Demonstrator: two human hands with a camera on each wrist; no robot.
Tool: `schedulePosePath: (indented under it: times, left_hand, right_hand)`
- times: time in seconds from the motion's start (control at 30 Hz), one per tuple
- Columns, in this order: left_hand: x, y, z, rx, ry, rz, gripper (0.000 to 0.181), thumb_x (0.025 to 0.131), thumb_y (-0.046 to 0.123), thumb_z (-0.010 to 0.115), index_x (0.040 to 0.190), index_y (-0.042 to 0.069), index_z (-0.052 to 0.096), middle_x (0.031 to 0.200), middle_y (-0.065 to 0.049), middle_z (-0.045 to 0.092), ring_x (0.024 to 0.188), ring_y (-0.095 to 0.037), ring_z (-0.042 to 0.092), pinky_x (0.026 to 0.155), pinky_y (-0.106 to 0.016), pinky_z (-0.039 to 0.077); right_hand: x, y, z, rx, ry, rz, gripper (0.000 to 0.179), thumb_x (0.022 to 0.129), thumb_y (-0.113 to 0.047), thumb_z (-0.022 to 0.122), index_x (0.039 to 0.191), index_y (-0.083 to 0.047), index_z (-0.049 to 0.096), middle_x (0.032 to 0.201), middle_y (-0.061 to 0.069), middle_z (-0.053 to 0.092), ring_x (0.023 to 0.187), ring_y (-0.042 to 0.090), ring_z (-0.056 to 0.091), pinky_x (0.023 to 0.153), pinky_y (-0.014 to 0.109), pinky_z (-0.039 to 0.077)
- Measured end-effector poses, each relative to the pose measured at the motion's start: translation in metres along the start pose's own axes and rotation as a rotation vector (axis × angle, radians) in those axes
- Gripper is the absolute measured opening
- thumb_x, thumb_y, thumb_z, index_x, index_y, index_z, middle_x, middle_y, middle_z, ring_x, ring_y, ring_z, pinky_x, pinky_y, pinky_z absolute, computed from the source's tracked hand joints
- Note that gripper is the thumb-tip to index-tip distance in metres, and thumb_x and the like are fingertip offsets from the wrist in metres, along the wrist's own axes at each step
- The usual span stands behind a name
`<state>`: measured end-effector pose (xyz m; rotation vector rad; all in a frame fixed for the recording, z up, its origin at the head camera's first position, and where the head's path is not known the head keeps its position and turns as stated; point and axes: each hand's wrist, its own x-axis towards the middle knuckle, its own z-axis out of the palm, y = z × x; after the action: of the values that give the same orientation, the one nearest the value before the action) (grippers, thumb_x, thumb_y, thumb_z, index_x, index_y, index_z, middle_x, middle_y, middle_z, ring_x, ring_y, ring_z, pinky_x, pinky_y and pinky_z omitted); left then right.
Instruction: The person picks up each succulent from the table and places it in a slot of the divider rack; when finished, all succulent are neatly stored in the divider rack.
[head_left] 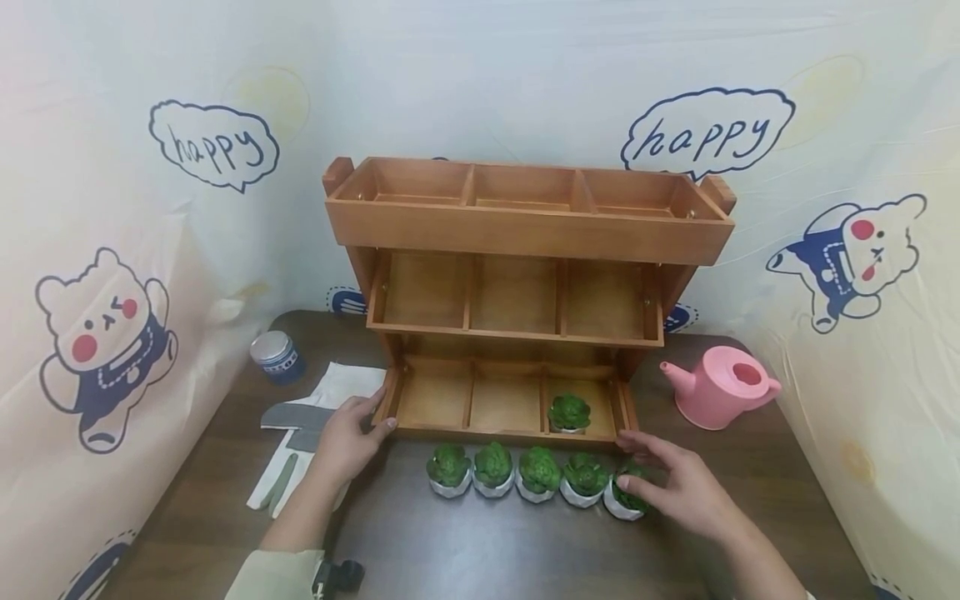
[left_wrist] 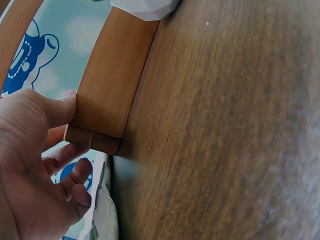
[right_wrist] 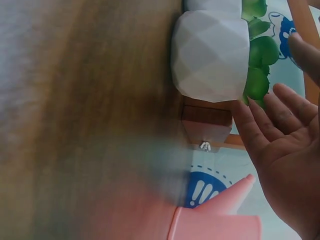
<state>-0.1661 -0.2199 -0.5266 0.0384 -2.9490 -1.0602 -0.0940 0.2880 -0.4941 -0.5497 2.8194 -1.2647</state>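
A three-tier wooden plant stand (head_left: 525, 237) stands on the table. My left hand (head_left: 348, 442) grips the left front corner of its lowest tier, thumb on the front board (left_wrist: 112, 75) and fingers round the end. My right hand (head_left: 678, 487) is at the right front corner, fingers extended, with the thumb over the rightmost potted succulent (head_left: 626, 504). In the right wrist view, that plant's white faceted pot (right_wrist: 212, 57) stands just beyond the fingertips. Several potted succulents (head_left: 538, 475) line up before the stand. Another succulent (head_left: 569, 412) sits in the lowest tier's right compartment.
A pink watering can (head_left: 720, 390) stands right of the stand. On the left are a blue jar with a pale lid (head_left: 277, 357) and white-and-grey gloves (head_left: 300, 417). A printed cloth (head_left: 480, 75) hangs behind and along both sides.
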Motion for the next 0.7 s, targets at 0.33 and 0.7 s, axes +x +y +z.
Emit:
schedulePosePath:
  times: [0.33, 0.7]
  left_hand:
    - [-0.001, 0.000, 0.001, -0.008, -0.007, -0.023, 0.067, 0.097, 0.033, 0.075, 0.156, 0.017, 0.049, 0.130, -0.015, 0.062, 0.115, -0.036, 0.059, 0.099, -0.060, 0.049]
    - [0.000, 0.001, 0.002, -0.020, -0.015, -0.046, 0.068, 0.096, 0.033, 0.076, 0.157, 0.019, 0.048, 0.132, -0.014, 0.061, 0.119, -0.037, 0.058, 0.101, -0.060, 0.048]
  right_hand:
    - [-0.011, 0.003, 0.005, -0.054, -0.055, -0.002, 0.076, 0.080, -0.045, 0.089, 0.144, -0.016, 0.061, 0.135, -0.005, 0.068, 0.125, 0.019, 0.063, 0.100, 0.038, 0.054]
    - [-0.015, 0.006, 0.010, -0.146, -0.123, -0.002, 0.087, 0.072, -0.045, 0.095, 0.145, -0.014, 0.059, 0.134, 0.005, 0.067, 0.117, 0.022, 0.065, 0.098, 0.040, 0.054]
